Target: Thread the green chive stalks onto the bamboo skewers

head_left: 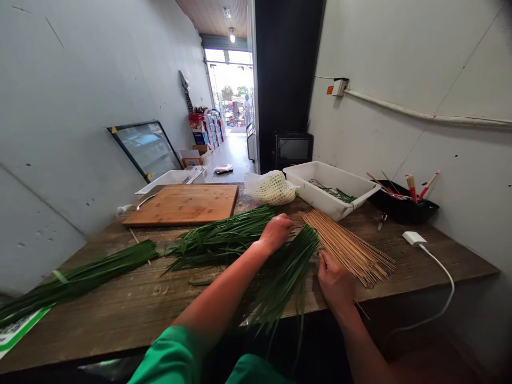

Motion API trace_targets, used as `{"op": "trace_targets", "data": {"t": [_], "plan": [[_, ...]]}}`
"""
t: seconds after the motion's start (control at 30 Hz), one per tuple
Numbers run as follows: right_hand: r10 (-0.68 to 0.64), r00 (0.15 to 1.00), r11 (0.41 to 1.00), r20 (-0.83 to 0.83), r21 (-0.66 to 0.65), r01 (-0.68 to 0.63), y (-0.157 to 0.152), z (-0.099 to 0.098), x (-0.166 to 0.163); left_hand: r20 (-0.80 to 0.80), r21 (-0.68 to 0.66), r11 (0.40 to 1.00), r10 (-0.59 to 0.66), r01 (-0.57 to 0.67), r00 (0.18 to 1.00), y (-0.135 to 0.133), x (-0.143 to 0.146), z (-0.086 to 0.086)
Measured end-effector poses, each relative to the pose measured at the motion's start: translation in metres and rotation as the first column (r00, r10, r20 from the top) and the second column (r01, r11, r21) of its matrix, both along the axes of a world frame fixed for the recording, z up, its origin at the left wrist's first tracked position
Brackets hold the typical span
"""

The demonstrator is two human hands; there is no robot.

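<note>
My left hand (277, 233) is closed in a pinch at the stem ends of a loose bunch of garlic chives (286, 272); its fingertips are partly hidden. The chives fan down towards me over the table's front edge. At the right side of their stem ends, my right hand (335, 277) is closed around a thin bamboo skewer (362, 310), whose end sticks out below the hand. Just beyond that hand lies a fanned pile of bamboo skewers (348, 245). Left of my left hand is another heap of chives (224, 234).
A tied chive bundle (80, 272) lies at the left, below a wooden cutting board (188, 204). Behind my hands are a net-wrapped item (272, 188) and a white tub (332, 208) with green scraps. A black tray (412, 212) and a white adapter with cable (414, 239) sit right.
</note>
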State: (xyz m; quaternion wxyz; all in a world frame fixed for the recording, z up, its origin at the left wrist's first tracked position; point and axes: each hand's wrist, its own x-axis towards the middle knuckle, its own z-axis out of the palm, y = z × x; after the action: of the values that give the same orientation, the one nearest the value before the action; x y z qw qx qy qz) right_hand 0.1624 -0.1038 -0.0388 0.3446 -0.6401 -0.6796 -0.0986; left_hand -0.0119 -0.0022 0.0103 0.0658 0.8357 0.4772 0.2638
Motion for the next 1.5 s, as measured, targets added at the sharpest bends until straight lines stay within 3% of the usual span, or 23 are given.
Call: {"op": "trace_targets", "data": {"t": [0.17, 0.5, 1.03, 1.33, 1.5], "plan": [[0.009, 1.000, 1.000, 0.016, 0.008, -0.010, 0.000, 0.001, 0.000, 0.181, -0.029, 0.999, 0.023, -0.018, 0.983, 0.000, 0.005, -0.001], [0.019, 1.000, 1.000, 0.007, -0.003, -0.019, 0.001, -0.001, 0.001, 0.502, -0.311, 0.948, 0.108, 0.063, 0.858, -0.004, 0.013, -0.006], [0.015, 1.000, 1.000, -0.009, -0.018, -0.015, 0.001, -0.002, 0.001, 0.519, -0.347, 0.936, 0.139, 0.059, 0.843, -0.004, 0.012, -0.006], [0.022, 1.000, 0.999, -0.015, -0.025, -0.022, 0.001, -0.002, 0.000, 0.607, -0.414, 0.899, 0.156, 0.142, 0.779, -0.001, 0.011, -0.010], [0.019, 1.000, 0.999, -0.021, -0.038, -0.020, 0.001, -0.001, 0.000, 0.567, -0.399, 0.911, 0.156, 0.105, 0.809, -0.003, 0.012, -0.009]]}}
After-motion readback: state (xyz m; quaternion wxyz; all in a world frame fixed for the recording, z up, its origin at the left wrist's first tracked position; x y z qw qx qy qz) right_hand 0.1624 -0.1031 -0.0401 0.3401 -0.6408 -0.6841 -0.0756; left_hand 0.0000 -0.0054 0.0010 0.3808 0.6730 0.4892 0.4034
